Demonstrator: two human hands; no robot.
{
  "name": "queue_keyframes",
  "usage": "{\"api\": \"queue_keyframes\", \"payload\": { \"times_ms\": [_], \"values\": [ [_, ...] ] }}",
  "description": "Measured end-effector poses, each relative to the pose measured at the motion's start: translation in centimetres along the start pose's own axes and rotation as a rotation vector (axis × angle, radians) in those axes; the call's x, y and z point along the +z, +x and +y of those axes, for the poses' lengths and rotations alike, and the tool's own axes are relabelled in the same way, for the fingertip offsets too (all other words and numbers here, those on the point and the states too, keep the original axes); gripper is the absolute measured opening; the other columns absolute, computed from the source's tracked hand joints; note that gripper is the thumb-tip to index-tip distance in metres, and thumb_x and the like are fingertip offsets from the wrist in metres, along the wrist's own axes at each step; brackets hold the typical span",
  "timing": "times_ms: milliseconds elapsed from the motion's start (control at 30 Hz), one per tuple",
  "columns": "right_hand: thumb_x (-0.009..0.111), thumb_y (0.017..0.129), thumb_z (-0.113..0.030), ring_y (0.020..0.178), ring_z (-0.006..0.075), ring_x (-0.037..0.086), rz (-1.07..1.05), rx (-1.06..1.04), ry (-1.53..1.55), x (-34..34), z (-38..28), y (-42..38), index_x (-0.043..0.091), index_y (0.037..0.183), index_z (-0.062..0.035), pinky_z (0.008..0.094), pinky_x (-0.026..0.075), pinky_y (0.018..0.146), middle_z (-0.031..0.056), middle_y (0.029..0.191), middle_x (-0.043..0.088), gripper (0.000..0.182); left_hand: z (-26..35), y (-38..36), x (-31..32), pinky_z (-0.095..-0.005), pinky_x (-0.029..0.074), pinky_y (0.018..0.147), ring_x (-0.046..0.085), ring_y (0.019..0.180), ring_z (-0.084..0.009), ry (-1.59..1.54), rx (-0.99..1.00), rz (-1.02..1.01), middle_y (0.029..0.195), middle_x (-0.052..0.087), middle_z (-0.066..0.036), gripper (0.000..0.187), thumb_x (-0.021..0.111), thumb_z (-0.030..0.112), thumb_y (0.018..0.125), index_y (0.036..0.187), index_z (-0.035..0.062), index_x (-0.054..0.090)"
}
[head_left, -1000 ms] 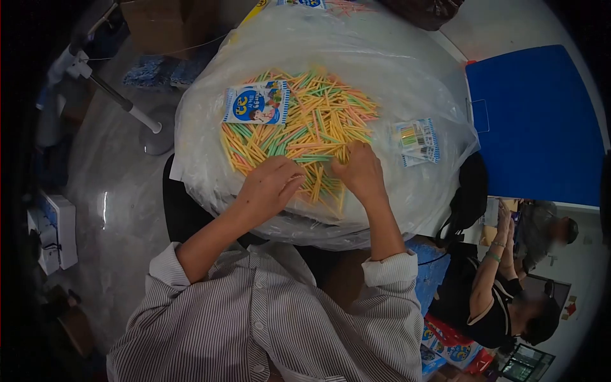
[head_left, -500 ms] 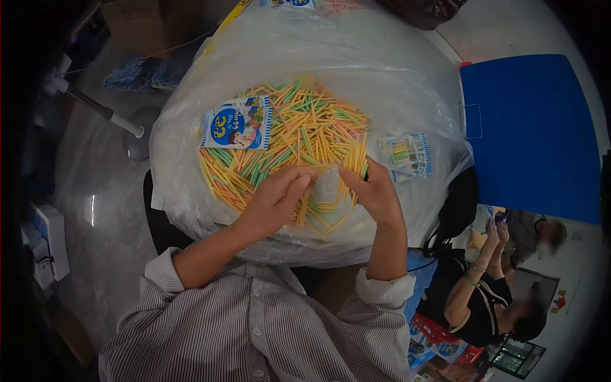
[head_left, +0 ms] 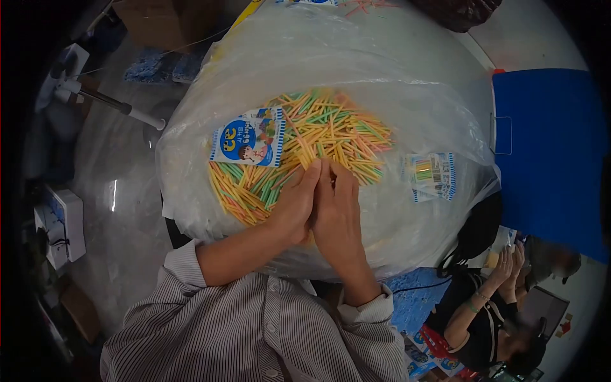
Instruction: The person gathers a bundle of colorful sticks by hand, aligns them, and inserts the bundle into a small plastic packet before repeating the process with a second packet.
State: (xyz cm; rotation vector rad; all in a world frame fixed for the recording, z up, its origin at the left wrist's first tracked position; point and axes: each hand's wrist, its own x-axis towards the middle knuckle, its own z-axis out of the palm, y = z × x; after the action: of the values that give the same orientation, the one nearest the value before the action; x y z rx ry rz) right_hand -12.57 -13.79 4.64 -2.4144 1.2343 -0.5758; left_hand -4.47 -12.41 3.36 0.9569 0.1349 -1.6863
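Plastic bag (head_left: 394,76) heaped with coloured sticks (head_left: 331,130); our left hand (head_left: 294,207) and right hand (head_left: 336,213) pressed together, fingers straight and closed over the sticks, what they hold we cannot tell; printed packet (head_left: 247,141) beside.

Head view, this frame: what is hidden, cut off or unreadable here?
- Whether the left hand and right hand, pressed together, hold any thin coloured sticks: the palms hide it.
- Print on the blue-and-white printed packet: too small.
- Small striped-edge packet: blurred under the clear plastic bag.
- Blue flat board: cut by the edge.
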Motion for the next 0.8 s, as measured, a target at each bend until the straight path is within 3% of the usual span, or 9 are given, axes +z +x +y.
{"api": "queue_keyframes", "payload": {
  "times_ms": [267, 333, 367, 433, 567, 633, 667, 733, 800],
  "values": [
    [0.048, 0.078, -0.004, 0.106, 0.0262, 0.039, 0.195, 0.007, 0.058, -0.4, 0.1, -0.7, 0.037, 0.118, 0.0031, 0.0356, 0.032, 0.089, 0.0164, 0.117, 0.036, 0.042, 1.9, 1.6, -1.0, -0.0318, 0.042, 0.078, 0.050, 0.085, -0.0183, -0.174, 0.060, -0.138, 0.090, 0.050, -0.007, 0.025, 0.035, 0.026, 0.089, 0.096, 0.0036, 0.044],
    [0.037, 0.086, -0.008, 0.114, 0.0231, 0.033, 0.488, 0.374, 0.815, 0.7, 0.0, -1.5, 0.030, 0.122, 0.0035, 0.0343, 0.029, 0.094, 0.0140, 0.124, 0.033, 0.039, 2.1, 1.4, -0.7, -0.0340, 0.041, 0.079, 0.050, 0.089, -0.0200, -0.243, 0.085, -0.231, 0.093, 0.050, -0.007, 0.025, 0.035, 0.025, 0.089, 0.097, 0.0032, 0.044],
    [0.037, 0.086, -0.008, 0.114, 0.0231, 0.033, 0.493, 0.378, 0.814, 1.2, -0.3, -1.8, 0.030, 0.122, 0.0035, 0.0343, 0.029, 0.094, 0.0140, 0.124, 0.033, 0.039, 1.8, 1.1, 0.0, -0.0344, 0.040, 0.081, 0.049, 0.091, -0.0204, -0.224, 0.106, -0.197, 0.093, 0.050, -0.008, 0.024, 0.034, 0.025, 0.090, 0.096, 0.0034, 0.044],
    [0.028, 0.088, -0.010, 0.118, 0.0220, 0.028, 0.518, 0.523, 1.417, 2.1, -1.3, -1.5, 0.023, 0.125, 0.0044, 0.0330, 0.026, 0.096, 0.0125, 0.127, 0.029, 0.039, 1.9, 0.6, 0.8, -0.0349, 0.039, 0.083, 0.048, 0.093, -0.0209, -0.194, 0.132, -0.184, 0.093, 0.049, -0.008, 0.024, 0.033, 0.024, 0.090, 0.095, 0.0036, 0.043],
    [0.034, 0.087, -0.007, 0.114, 0.0205, 0.034, 0.470, 0.391, 1.437, 2.1, -3.0, -0.8, 0.030, 0.123, 0.0034, 0.0306, 0.030, 0.093, 0.0128, 0.124, 0.033, 0.037, 2.2, -0.1, 0.3, -0.0328, 0.039, 0.083, 0.048, 0.094, -0.0195, -0.104, 0.189, -0.218, 0.093, 0.050, -0.009, 0.024, 0.032, 0.023, 0.090, 0.097, 0.0025, 0.043],
    [0.044, 0.083, -0.002, 0.101, 0.0176, 0.047, 0.465, 0.219, 0.794, 3.9, -1.7, -1.6, 0.044, 0.114, 0.0026, 0.0271, 0.039, 0.085, 0.0118, 0.112, 0.048, 0.031, 2.5, -0.5, -0.7, -0.0307, 0.040, 0.083, 0.048, 0.093, -0.0191, -0.080, 0.198, -0.208, 0.092, 0.051, -0.010, 0.025, 0.031, 0.022, 0.090, 0.097, 0.0014, 0.043],
    [0.044, 0.083, -0.002, 0.101, 0.0176, 0.047, 0.469, 0.214, 0.795, 4.1, -1.6, -2.1, 0.044, 0.114, 0.0026, 0.0271, 0.039, 0.085, 0.0118, 0.112, 0.048, 0.031, 2.7, -0.4, -1.4, -0.0330, 0.039, 0.084, 0.047, 0.096, -0.0193, -0.070, 0.245, -0.239, 0.096, 0.050, -0.009, 0.024, 0.032, 0.022, 0.090, 0.098, 0.0023, 0.042],
    [0.052, 0.076, 0.002, 0.080, 0.0170, 0.056, 0.381, 0.409, 0.754, 4.2, -1.6, -3.2, 0.054, 0.102, 0.0002, 0.0238, 0.045, 0.067, 0.0113, 0.091, 0.057, 0.026, 2.5, -0.6, -2.2, -0.0353, 0.038, 0.086, 0.046, 0.100, -0.0195, -0.070, 0.285, -0.270, 0.099, 0.049, -0.009, 0.023, 0.032, 0.022, 0.090, 0.099, 0.0032, 0.042],
    [0.053, 0.077, 0.001, 0.076, 0.0141, 0.057, 0.425, 0.423, 0.751, 4.1, -1.6, -3.7, 0.056, 0.098, 0.0020, 0.0224, 0.047, 0.066, 0.0091, 0.088, 0.058, 0.022, 1.9, -1.0, -2.9, -0.0348, 0.039, 0.085, 0.045, 0.103, -0.0205, -0.048, 0.290, -0.239, 0.100, 0.049, -0.010, 0.022, 0.033, 0.021, 0.090, 0.099, 0.0028, 0.042]
  ]
}}
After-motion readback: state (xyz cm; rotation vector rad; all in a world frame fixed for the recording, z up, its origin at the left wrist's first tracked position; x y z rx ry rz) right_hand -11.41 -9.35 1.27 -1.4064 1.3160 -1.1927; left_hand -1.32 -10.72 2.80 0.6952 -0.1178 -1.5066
